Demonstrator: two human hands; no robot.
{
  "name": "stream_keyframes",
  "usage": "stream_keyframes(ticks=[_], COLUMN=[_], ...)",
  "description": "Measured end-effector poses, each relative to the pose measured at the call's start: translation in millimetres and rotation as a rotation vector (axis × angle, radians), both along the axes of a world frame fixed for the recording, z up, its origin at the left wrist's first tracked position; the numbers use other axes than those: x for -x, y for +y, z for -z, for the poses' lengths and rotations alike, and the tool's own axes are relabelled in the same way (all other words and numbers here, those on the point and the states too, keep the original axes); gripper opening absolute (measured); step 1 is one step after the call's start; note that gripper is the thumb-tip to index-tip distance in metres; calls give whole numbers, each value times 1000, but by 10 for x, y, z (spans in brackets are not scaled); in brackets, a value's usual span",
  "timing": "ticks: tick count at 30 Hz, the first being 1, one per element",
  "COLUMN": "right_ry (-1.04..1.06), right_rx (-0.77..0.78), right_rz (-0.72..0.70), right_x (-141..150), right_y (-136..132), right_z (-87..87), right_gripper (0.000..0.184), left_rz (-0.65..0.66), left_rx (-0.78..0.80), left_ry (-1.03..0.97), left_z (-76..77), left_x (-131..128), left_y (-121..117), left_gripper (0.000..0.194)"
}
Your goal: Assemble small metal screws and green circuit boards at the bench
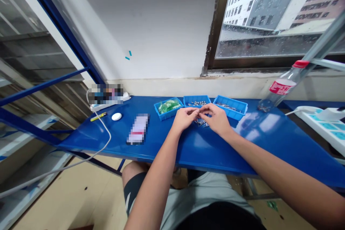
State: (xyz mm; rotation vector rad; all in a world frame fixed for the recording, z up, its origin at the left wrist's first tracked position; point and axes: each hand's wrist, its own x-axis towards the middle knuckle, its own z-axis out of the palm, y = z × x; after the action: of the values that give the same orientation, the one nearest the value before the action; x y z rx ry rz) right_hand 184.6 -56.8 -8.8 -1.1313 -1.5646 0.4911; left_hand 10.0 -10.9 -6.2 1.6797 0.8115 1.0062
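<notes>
My left hand (185, 118) and my right hand (215, 118) meet above the blue table (196, 151), fingertips pinched together. What they hold between them is too small and too covered to make out. Just below the fingers lies a loose pile of thin, shiny metal pieces (201, 123), partly hidden by my right hand. Behind my hands a blue bin (196, 99) holds small metal parts that look like screws. To its right, another blue bin (241, 109) contains longer metal pieces. On the left, a third blue bin (168, 115) has green-and-clear plastic material in it.
A phone-shaped blurred object (138, 129), a white oval object (116, 116) and a yellow cutter (98, 116) lie left. A cable (109, 133) crosses the left table edge. At right stand a red-capped bottle (281, 88) and a white power strip (323, 124). Wall and window rise behind.
</notes>
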Motion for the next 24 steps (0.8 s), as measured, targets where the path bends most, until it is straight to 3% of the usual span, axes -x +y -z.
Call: stream_keyframes(ticks=[6, 17, 24], right_ry=[-134, 121, 93], right_rx=[-19, 164, 162], right_rz=[64, -27, -47], right_x=[-25, -17, -50], right_y=[6, 66, 82], right_z=[-7, 28, 36], right_gripper=[15, 28, 27], left_rz=[27, -107, -42], left_rx=[91, -68, -75], left_ry=[-102, -33, -85], left_z=[34, 100, 67], left_x=[5, -7, -31], left_y=[23, 76, 51], left_gripper=[43, 20, 40])
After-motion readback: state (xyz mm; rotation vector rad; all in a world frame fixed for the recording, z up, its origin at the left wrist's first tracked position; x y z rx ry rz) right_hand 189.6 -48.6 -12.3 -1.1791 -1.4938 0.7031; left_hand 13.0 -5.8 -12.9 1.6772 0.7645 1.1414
